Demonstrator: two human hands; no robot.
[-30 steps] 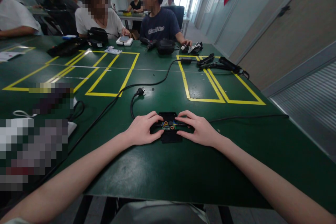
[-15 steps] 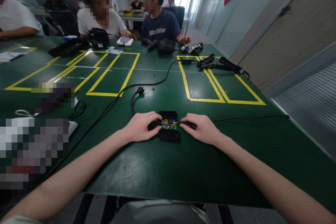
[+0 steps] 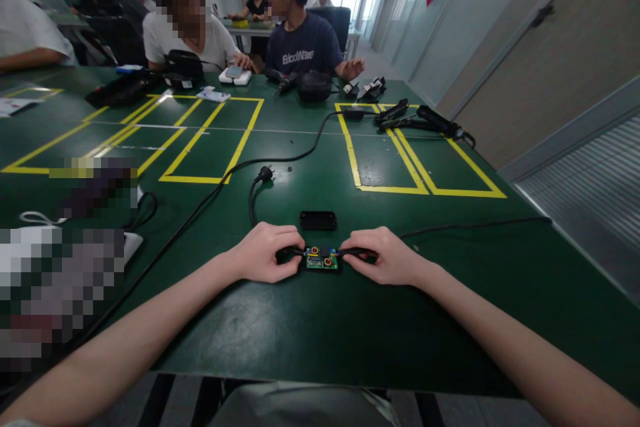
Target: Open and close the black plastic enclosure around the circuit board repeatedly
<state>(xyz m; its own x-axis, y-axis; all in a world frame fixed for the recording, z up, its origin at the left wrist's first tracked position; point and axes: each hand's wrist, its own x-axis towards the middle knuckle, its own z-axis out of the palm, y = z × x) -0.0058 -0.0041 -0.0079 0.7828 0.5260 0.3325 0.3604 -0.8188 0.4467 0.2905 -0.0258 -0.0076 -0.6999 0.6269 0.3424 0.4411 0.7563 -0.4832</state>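
A small green circuit board (image 3: 321,260) with copper coils lies between my hands, over or in a black case half (image 3: 341,268) that it mostly hides. My left hand (image 3: 273,253) is closed on the black cable at the board's left end. On the other side, my right hand (image 3: 383,255) pinches the right-hand black cable (image 3: 361,252) close to where its wires meet the board. Just beyond the board sits the other black case half (image 3: 319,220), its hollow side up. A black power plug (image 3: 265,175) on a short curved cable rests past my left hand.
A long black cable (image 3: 240,167) crosses the green table (image 3: 280,333) at left. Yellow tape rectangles (image 3: 393,191) mark the far side, with black folded tools (image 3: 435,121) at the right one. Two people sit opposite, beside a drill (image 3: 285,83) and a black case (image 3: 315,87).
Both hands have drawn the board slightly toward me, from between the two case halves to over the nearer one. The farther half now shows fully.
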